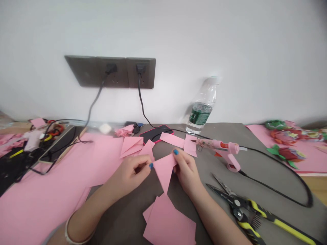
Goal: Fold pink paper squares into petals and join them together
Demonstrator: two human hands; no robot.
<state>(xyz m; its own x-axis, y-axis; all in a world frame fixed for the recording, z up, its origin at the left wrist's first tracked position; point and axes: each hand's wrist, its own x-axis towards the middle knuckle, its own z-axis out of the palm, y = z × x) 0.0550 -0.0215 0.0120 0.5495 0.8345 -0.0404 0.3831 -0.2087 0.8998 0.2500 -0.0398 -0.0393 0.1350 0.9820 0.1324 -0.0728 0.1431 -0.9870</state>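
Between my hands hangs a folded pink paper triangle (165, 172), its point downward. My left hand (134, 173) pinches its upper left corner between thumb and curled fingers. At the upper right corner, my right hand (186, 168) grips it, thumb in front and fingers behind. Several loose pink paper squares (170, 221) lie on the grey table just below the triangle's tip. Behind my left hand are folded pink papers (131, 146), and a pink paper strip (172, 139) lies further back.
On the right lie a pink glue gun (227, 151) with its cord and open black-and-yellow scissors (237, 204). A water bottle (201, 107) leans near the wall. Large pink sheets (51, 200) cover the left, beside a phone (61, 143). Paper flowers (288, 153) rest far right.
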